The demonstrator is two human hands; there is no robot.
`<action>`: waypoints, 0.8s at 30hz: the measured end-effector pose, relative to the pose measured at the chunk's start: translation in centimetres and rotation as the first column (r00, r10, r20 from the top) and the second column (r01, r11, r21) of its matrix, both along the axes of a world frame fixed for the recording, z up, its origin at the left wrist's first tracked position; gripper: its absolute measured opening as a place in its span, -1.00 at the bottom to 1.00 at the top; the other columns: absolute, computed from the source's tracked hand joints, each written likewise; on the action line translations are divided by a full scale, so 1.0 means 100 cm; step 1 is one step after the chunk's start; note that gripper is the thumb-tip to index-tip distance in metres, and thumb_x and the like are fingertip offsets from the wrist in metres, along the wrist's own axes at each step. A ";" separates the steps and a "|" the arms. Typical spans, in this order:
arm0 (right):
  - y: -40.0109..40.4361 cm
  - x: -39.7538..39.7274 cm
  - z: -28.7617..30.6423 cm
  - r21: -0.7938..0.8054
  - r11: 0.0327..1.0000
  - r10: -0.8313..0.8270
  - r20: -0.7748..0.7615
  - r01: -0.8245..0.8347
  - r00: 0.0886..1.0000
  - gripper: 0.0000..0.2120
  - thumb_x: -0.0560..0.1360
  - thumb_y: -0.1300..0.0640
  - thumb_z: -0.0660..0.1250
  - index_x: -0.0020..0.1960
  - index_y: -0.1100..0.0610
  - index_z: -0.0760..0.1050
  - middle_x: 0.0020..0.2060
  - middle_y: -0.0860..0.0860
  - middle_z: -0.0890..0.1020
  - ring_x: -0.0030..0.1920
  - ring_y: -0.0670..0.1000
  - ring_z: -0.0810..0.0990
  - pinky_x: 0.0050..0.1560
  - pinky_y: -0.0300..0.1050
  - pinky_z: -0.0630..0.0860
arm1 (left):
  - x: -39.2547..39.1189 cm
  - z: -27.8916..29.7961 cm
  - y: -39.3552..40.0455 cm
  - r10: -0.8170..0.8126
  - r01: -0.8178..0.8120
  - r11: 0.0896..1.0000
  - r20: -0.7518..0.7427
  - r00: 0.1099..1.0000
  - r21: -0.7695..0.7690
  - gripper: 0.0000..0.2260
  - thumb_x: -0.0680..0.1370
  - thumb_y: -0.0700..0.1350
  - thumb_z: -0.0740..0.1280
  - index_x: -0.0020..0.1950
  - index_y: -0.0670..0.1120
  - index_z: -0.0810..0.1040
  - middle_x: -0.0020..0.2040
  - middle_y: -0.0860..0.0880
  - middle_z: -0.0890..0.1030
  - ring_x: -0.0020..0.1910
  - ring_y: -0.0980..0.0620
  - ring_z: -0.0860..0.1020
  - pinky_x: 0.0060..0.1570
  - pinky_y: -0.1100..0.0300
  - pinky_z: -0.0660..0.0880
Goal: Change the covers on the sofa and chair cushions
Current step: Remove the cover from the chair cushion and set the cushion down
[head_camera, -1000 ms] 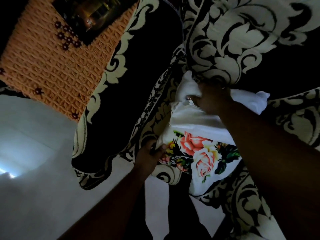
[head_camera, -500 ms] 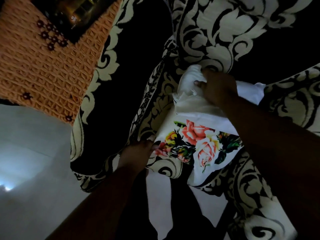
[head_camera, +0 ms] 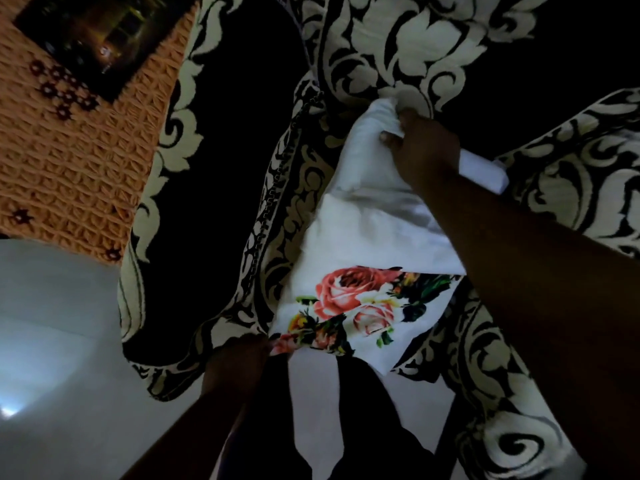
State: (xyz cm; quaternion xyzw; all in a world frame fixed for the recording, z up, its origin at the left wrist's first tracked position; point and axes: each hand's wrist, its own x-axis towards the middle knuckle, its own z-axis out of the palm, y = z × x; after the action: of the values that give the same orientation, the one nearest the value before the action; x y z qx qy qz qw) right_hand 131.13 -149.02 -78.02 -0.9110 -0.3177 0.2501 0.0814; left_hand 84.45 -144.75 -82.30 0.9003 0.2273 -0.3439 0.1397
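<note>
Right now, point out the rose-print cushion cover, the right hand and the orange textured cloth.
rose-print cushion cover (head_camera: 349,299): head view, on the red rose.
right hand (head_camera: 422,147): head view, back of hand.
orange textured cloth (head_camera: 79,161): head view, its middle.

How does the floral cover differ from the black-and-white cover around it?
The floral cover is white with pink roses; the damask cover is black with cream scrolls. The floral cover is small and bunched in both hands, right hand at its top, left hand at its lower corner; the damask cover spreads wide beneath it. Both are patterned fabric.
</note>
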 end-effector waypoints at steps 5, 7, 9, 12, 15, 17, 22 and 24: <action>-0.027 -0.045 0.006 0.269 0.944 -0.205 0.023 0.192 0.978 -0.39 0.55 -0.28 0.25 0.45 0.08 0.41 0.35 0.10 0.51 0.35 0.15 0.46 0.32 0.05 0.40 | 0.093 0.041 -0.005 0.200 -0.213 0.977 0.375 0.905 -0.006 -0.51 0.60 0.26 0.18 0.28 -0.10 0.50 0.16 -0.13 0.54 0.04 -0.17 0.57 -0.13 0.02 0.57; -0.062 -0.065 0.012 0.393 0.882 -0.316 0.082 0.260 0.945 -0.51 0.57 -0.20 0.30 0.36 0.11 0.50 0.26 0.11 0.55 0.28 0.14 0.50 0.30 0.05 0.44 | 0.136 0.057 -0.013 0.165 -0.154 0.986 0.515 0.841 -0.065 -0.55 0.61 0.24 0.23 0.29 -0.06 0.50 0.24 -0.12 0.50 0.18 -0.15 0.50 0.03 0.00 0.52; -0.104 -0.090 0.014 0.473 0.802 -0.461 0.105 0.364 0.881 -0.64 0.59 -0.07 0.34 0.27 0.15 0.54 0.18 0.13 0.57 0.23 0.11 0.51 0.27 0.08 0.46 | 0.180 0.068 -0.020 0.072 -0.038 0.997 0.602 0.796 -0.068 -0.64 0.60 0.15 0.27 0.29 -0.03 0.51 0.30 -0.10 0.48 0.25 -0.14 0.47 0.14 -0.05 0.48; -0.156 -0.136 0.012 0.413 0.700 -0.653 0.039 0.583 0.756 -0.67 0.58 -0.04 0.34 0.27 0.10 0.50 0.19 0.11 0.51 0.24 0.08 0.45 0.27 0.13 0.44 | 0.242 0.071 -0.020 -0.081 0.114 0.994 0.659 0.747 -0.006 -0.66 0.57 0.04 0.29 0.34 0.00 0.50 0.39 -0.07 0.45 0.36 -0.12 0.42 0.26 -0.13 0.38; -0.186 -0.168 0.001 0.314 0.562 -0.795 -0.051 0.765 0.605 -0.48 0.55 -0.21 0.25 0.37 0.10 0.41 0.27 0.14 0.47 0.31 0.18 0.42 0.32 0.22 0.41 | 0.296 0.066 -0.010 -0.197 0.216 0.975 0.643 0.740 0.050 -0.62 0.60 0.01 0.27 0.42 0.01 0.45 0.48 -0.04 0.40 0.46 -0.08 0.35 0.41 -0.20 0.24; -0.192 -0.181 -0.009 0.250 0.517 -0.823 -0.120 0.819 0.555 -0.39 0.55 -0.27 0.21 0.42 0.12 0.37 0.31 0.18 0.46 0.35 0.21 0.42 0.35 0.23 0.40 | 0.324 0.064 -0.005 -0.283 0.320 0.947 0.530 0.800 0.022 -0.58 0.66 0.03 0.20 0.52 0.01 0.34 0.57 -0.02 0.28 0.56 -0.05 0.22 0.49 -0.26 0.09; -0.196 -0.187 -0.022 0.312 0.357 -0.852 -0.278 0.881 0.443 -0.61 0.61 -0.19 0.20 0.38 -0.09 0.32 0.32 0.08 0.49 0.35 0.10 0.48 0.36 0.18 0.45 | 0.357 0.053 -0.012 -0.542 0.569 0.822 0.348 0.765 0.029 -0.50 0.69 -0.01 0.12 0.63 0.08 0.08 0.65 0.02 0.02 0.62 -0.02 -0.01 0.51 -0.31 -0.03; -0.197 -0.180 -0.021 0.347 0.203 -0.901 -0.300 0.916 0.313 -0.68 0.59 -0.04 0.21 0.33 -0.06 0.38 0.23 0.06 0.57 0.27 0.08 0.55 0.32 0.08 0.49 | 0.364 0.051 -0.017 -0.520 0.555 0.832 0.358 0.776 0.007 -0.49 0.67 -0.05 0.15 0.62 0.12 0.14 0.63 0.03 0.13 0.60 -0.02 0.08 0.51 -0.27 0.00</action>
State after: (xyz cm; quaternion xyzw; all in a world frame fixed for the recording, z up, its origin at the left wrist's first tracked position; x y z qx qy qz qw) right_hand 113.08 -168.72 -80.14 -0.8694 0.2298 0.0855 0.4291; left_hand 120.89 -146.50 -77.23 0.9654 -0.0847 -0.2171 0.1175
